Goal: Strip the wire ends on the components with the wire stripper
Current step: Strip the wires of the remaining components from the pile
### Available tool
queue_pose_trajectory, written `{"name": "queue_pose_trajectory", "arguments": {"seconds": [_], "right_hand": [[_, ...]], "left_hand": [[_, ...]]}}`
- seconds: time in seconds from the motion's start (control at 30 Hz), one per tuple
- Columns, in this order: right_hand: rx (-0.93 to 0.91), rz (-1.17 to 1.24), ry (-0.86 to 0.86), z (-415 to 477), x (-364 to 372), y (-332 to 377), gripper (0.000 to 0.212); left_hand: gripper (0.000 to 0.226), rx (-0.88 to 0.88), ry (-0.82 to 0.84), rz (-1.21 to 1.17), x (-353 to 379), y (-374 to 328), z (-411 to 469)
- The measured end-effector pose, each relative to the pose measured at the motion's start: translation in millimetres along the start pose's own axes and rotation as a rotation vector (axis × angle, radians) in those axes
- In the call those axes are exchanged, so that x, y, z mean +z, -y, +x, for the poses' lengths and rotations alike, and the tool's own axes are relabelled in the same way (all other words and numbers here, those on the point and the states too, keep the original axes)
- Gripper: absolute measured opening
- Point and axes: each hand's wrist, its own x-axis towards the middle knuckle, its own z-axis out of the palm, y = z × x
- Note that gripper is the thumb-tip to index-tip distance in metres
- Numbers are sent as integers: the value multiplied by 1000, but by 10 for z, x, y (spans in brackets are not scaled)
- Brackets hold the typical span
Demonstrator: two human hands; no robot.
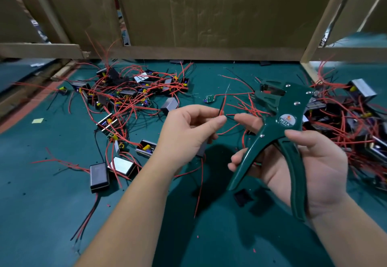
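The right hand [314, 166] is closest, its fingers curled round the spread handles of the green wire stripper [278, 132] and the thumb lying over the upper handle. Its index fingertip reaches toward the left hand [188, 132], which pinches a red-and-black wire pair [224, 102] between thumb and forefinger. The wire ends stand up just above that pinch, left of the stripper's head. Beyond the fingertips, piles of components [129, 94] with tangled red leads lie on the green mat [41, 183]. A cardboard wall [209, 15] stands behind them.
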Motion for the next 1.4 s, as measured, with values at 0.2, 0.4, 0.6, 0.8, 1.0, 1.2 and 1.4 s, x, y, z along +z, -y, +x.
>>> {"name": "queue_pose_trajectory", "arguments": {"seconds": [0.2, 0.4, 0.6, 0.8, 1.0, 1.2, 1.4], "right_hand": [[-18, -36, 27, -17, 33, 9, 82], [6, -84, 14, -26, 2, -20, 82], [19, -67, 28, -23, -1, -1, 79], [68, 193, 255, -40, -48, 98, 61], [215, -43, -74, 26, -29, 3, 51], [318, -152, 230, -37, -48, -34, 45], [289, -159, 185, -29, -42, -100, 41]], "left_hand": [[17, 33, 59, 54, 34, -85, -61], [15, 20, 97, 92, 68, -117, -102], [11, 28, -26, 1, 45, -103, -74], [8, 45, -11, -230, -52, -180, -70], [5, 108, 151, -156, -129, -226, -107], [13, 151, -2, -8, -194, -230, -81], [20, 218, 4, 88, -189, -231, -90]]}}
